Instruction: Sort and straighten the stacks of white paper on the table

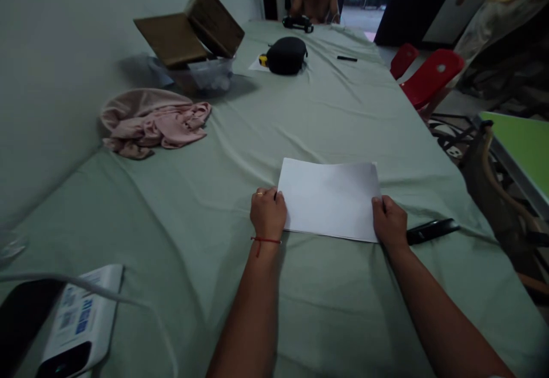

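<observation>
While left hand (268, 213) and right hand (389, 222) pinch, fingers curled shut, the near corners of the white sheet (330, 198) lying flat mid-table on green cloth (180, 206), best kept square, edges aligned, pressure even, clear of black pen (432, 231) right.

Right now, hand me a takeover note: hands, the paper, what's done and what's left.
Left hand: fingers on the left edge of the paper, pressing it to the cloth.
Right hand: fingers on the paper's lower right corner.
Paper: flat on the cloth, in front of the person; whether it is one sheet or folded double, I cannot tell.
Black pen-like thing: on the cloth just right of the right hand, untouched.
Done: paper laid out and held at both sides.
Left: no crease shows yet; any further work on it is still open.
</observation>
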A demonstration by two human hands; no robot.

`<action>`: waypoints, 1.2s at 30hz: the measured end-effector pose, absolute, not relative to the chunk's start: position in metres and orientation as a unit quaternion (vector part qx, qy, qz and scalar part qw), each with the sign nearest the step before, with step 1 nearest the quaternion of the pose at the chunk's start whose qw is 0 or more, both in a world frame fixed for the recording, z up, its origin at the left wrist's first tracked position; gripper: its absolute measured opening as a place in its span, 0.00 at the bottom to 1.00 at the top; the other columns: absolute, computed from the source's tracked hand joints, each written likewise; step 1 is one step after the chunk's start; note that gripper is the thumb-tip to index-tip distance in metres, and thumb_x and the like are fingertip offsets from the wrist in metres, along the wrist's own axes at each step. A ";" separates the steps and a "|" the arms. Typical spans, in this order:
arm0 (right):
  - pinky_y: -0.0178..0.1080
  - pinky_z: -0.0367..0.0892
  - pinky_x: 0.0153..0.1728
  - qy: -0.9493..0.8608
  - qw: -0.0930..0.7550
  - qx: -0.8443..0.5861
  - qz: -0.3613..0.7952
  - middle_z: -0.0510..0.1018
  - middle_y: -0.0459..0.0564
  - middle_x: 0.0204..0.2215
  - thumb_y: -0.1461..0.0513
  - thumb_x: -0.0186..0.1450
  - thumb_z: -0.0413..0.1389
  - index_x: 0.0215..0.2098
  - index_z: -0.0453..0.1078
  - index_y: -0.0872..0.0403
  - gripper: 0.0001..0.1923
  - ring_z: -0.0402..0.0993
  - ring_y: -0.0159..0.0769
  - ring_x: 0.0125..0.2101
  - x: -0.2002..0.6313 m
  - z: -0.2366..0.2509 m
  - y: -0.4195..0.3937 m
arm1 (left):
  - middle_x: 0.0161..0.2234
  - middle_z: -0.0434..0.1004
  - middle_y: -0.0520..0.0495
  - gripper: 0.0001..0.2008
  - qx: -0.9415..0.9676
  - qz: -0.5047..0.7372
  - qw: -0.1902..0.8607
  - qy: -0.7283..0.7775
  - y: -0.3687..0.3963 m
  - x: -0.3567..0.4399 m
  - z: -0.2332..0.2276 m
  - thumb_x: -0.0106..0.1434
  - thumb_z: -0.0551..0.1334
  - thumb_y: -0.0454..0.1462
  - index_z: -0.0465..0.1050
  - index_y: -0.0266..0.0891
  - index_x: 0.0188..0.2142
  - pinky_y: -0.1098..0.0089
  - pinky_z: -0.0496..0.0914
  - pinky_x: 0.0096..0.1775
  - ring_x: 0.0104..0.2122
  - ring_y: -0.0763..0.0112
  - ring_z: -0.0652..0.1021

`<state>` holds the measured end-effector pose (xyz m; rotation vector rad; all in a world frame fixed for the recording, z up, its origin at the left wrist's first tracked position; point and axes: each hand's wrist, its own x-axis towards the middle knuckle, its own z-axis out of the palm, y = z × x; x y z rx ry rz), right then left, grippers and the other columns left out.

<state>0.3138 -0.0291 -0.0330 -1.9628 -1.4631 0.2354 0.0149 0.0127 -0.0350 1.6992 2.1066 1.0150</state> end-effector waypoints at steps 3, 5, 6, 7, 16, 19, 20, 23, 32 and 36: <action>0.40 0.54 0.31 -0.561 0.329 -0.754 0.090 0.66 0.45 0.20 0.47 0.69 0.46 0.26 0.59 0.49 0.19 0.62 0.37 0.25 0.314 -0.032 -0.029 | 0.45 0.78 0.33 0.16 0.587 0.302 0.103 0.744 0.010 0.020 -0.031 0.68 0.58 0.37 0.82 0.36 0.47 0.53 0.70 0.52 0.49 0.48 0.75; 0.40 0.54 0.31 -0.560 0.328 -0.756 0.089 0.66 0.45 0.20 0.47 0.69 0.46 0.26 0.59 0.49 0.19 0.62 0.36 0.25 0.314 -0.032 -0.030 | 0.46 0.78 0.35 0.16 0.591 0.285 0.096 0.748 0.008 0.022 -0.028 0.68 0.58 0.36 0.82 0.36 0.48 0.55 0.71 0.52 0.49 0.50 0.75; 0.39 0.54 0.31 -0.559 0.327 -0.757 0.089 0.66 0.45 0.20 0.47 0.69 0.46 0.26 0.59 0.49 0.19 0.62 0.36 0.25 0.314 -0.032 -0.030 | 0.46 0.78 0.35 0.16 0.594 0.281 0.093 0.748 0.008 0.023 -0.027 0.68 0.58 0.36 0.82 0.36 0.49 0.56 0.71 0.51 0.49 0.51 0.75; 0.39 0.54 0.31 -0.559 0.325 -0.757 0.089 0.65 0.44 0.20 0.47 0.69 0.46 0.26 0.59 0.49 0.19 0.62 0.36 0.24 0.314 -0.032 -0.030 | 0.47 0.77 0.35 0.16 0.596 0.281 0.089 0.747 0.007 0.024 -0.026 0.68 0.59 0.36 0.82 0.36 0.50 0.56 0.71 0.51 0.49 0.51 0.75; 0.39 0.53 0.30 -0.566 0.328 -0.750 0.095 0.64 0.44 0.19 0.48 0.69 0.46 0.26 0.59 0.49 0.19 0.61 0.36 0.24 0.315 -0.034 -0.030 | 0.48 0.76 0.36 0.14 0.600 0.302 0.074 0.737 0.002 0.028 -0.023 0.65 0.62 0.34 0.82 0.39 0.49 0.55 0.71 0.52 0.50 0.50 0.73; 0.39 0.53 0.30 -0.565 0.330 -0.751 0.091 0.64 0.43 0.19 0.48 0.69 0.47 0.26 0.59 0.49 0.19 0.60 0.35 0.24 0.315 -0.035 -0.030 | 0.47 0.77 0.36 0.14 0.593 0.302 0.079 0.743 0.001 0.028 -0.020 0.64 0.63 0.34 0.81 0.39 0.49 0.55 0.70 0.52 0.50 0.50 0.74; 0.39 0.52 0.30 -0.565 0.331 -0.750 0.089 0.63 0.43 0.19 0.48 0.70 0.47 0.26 0.58 0.49 0.19 0.59 0.35 0.24 0.316 -0.036 -0.030 | 0.46 0.78 0.36 0.14 0.586 0.293 0.091 0.750 0.001 0.028 -0.019 0.65 0.63 0.35 0.81 0.39 0.49 0.55 0.69 0.51 0.49 0.50 0.74; 0.39 0.52 0.30 -0.569 0.334 -0.746 0.088 0.63 0.43 0.19 0.49 0.70 0.47 0.26 0.57 0.49 0.19 0.59 0.35 0.24 0.316 -0.037 -0.030 | 0.39 0.80 0.38 0.11 0.563 0.259 0.132 0.774 0.003 0.025 -0.019 0.65 0.63 0.37 0.79 0.39 0.45 0.55 0.68 0.46 0.44 0.51 0.77; 0.40 0.52 0.30 -0.578 0.342 -0.735 0.095 0.64 0.43 0.20 0.51 0.70 0.48 0.26 0.58 0.49 0.17 0.60 0.35 0.24 0.316 -0.036 -0.028 | 0.29 0.76 0.48 0.03 0.592 0.467 0.262 0.602 0.009 0.013 -0.023 0.57 0.66 0.37 0.75 0.43 0.27 0.64 0.68 0.40 0.34 0.64 0.75; 0.39 0.52 0.28 -0.566 0.380 -0.721 0.124 0.61 0.41 0.19 0.50 0.69 0.50 0.24 0.57 0.49 0.19 0.57 0.34 0.23 0.317 -0.035 -0.028 | 0.44 0.82 0.44 0.08 0.520 0.554 0.464 0.455 0.004 0.011 -0.014 0.55 0.70 0.39 0.73 0.40 0.28 0.66 0.71 0.45 0.43 0.64 0.79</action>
